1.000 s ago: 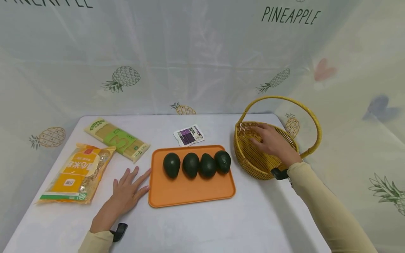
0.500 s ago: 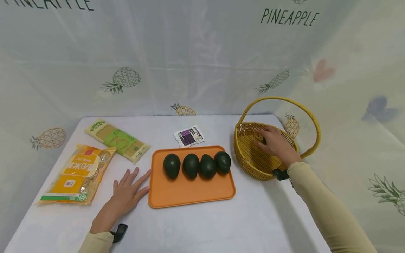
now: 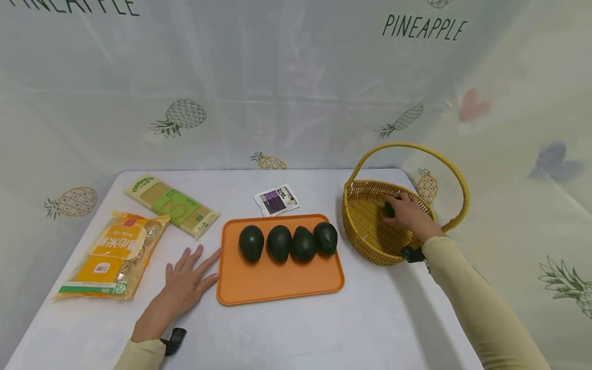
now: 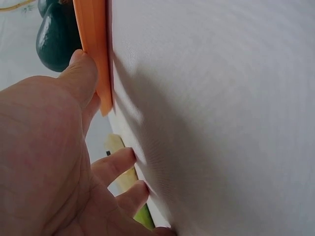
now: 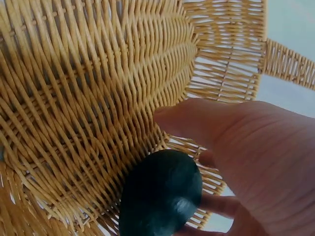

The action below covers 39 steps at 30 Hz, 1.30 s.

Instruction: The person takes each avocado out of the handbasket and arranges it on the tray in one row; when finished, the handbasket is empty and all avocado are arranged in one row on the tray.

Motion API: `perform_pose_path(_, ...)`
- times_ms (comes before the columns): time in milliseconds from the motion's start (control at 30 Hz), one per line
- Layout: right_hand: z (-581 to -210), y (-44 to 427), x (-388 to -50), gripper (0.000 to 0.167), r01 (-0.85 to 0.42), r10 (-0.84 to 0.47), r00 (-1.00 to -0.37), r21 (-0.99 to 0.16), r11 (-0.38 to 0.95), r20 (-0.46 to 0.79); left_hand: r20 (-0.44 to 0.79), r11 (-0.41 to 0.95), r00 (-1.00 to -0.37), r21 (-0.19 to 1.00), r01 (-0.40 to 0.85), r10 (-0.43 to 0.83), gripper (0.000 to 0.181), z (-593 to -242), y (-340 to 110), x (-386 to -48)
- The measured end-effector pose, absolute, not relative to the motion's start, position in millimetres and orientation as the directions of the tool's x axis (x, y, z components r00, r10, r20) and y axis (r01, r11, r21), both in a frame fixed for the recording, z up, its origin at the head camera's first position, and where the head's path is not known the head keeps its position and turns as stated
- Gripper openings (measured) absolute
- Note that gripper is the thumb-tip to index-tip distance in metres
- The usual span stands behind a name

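In the head view my right hand (image 3: pixel 407 213) is down inside the yellow wicker basket (image 3: pixel 365 239), with a dark green avocado (image 3: pixel 389 208) between thumb and fingers. The right wrist view shows fingers curled behind that avocado (image 5: pixel 160 191), while the thumb lies above it near the weave. Several more avocados (image 3: pixel 279 242) lie in a row on the orange tray (image 3: pixel 277 282). Resting on the table with fingers spread, my left hand (image 3: pixel 182 285) touches the tray's left edge; its thumb meets the tray wall (image 4: pixel 96 49) in the left wrist view.
An orange-and-clear bag of grain-like food (image 3: pixel 111 257) lies at the left. Behind it is a flat green-labelled packet (image 3: pixel 173 205). A small white-and-purple packet (image 3: pixel 276 199) sits behind the tray. The basket's tall handle (image 3: pixel 455 169) arches over its right side.
Inside the basket my right hand has shifted slightly right and its fingers have curled in; an avocado, hidden a second ago, now shows between them. The left hand and tray stay put.
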State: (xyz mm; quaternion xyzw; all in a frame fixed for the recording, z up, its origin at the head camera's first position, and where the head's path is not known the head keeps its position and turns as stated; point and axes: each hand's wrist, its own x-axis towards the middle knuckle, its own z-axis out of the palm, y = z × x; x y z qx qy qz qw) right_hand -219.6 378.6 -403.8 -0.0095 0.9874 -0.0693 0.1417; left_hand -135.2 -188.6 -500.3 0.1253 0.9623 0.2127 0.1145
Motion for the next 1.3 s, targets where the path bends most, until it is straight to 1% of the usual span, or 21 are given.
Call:
perform_pose_path(167,-404.2,379.6,-219.6,0.076,0.033,-0.012,-0.952,-0.142,0.989,-0.307,-0.178,0.874,-0.939,0.446,0.190,0.295,0.067,-499.5,-190.2,-136.4)
perform_pose_path(400,-403.8,378.6,-219.0,0.078,-0.036,-0.061,-0.964,-0.100,0.994,-0.258,-0.168,0.874,-0.941,0.447,0.193,0.294,0.067,-499.3,-189.1,-135.4)
perform_pose_path(600,-401.6,375.2,-217.5,0.081,-0.032,-0.062,-0.962,-0.115,0.993,-0.266,-0.169,0.875,-0.942,0.446,0.189,0.290,0.066,-500.0,-188.3,-134.9)
perform_pose_path(800,-398.9,373.4,-217.5,0.084,-0.039,-0.064,-0.961,-0.097,0.995,-0.270,-0.173,0.874,-0.941,0.448,0.187,0.290,0.067,-499.6,-189.3,-135.4)
perform_pose_path(1033,-393.2,367.3,-214.9,0.077,-0.024,-0.060,-0.955,-0.124,0.992,-0.290,-0.150,0.876,-0.948,0.445,0.189,0.281,0.065,-500.2,-188.6,-132.9)
perform_pose_path(1133,-393.7,366.5,-215.9,0.080,-0.012,-0.047,-0.950,-0.114,0.993,-0.309,-0.152,0.874,-0.947,0.449,0.187,0.281,0.065,-500.5,-188.4,-132.9)
perform_pose_path(1300,-395.8,368.2,-216.8,0.071,-0.039,-0.068,-0.955,-0.105,0.994,-0.290,-0.152,0.878,-0.947,0.438,0.192,0.283,0.066,-501.7,-188.0,-133.3)
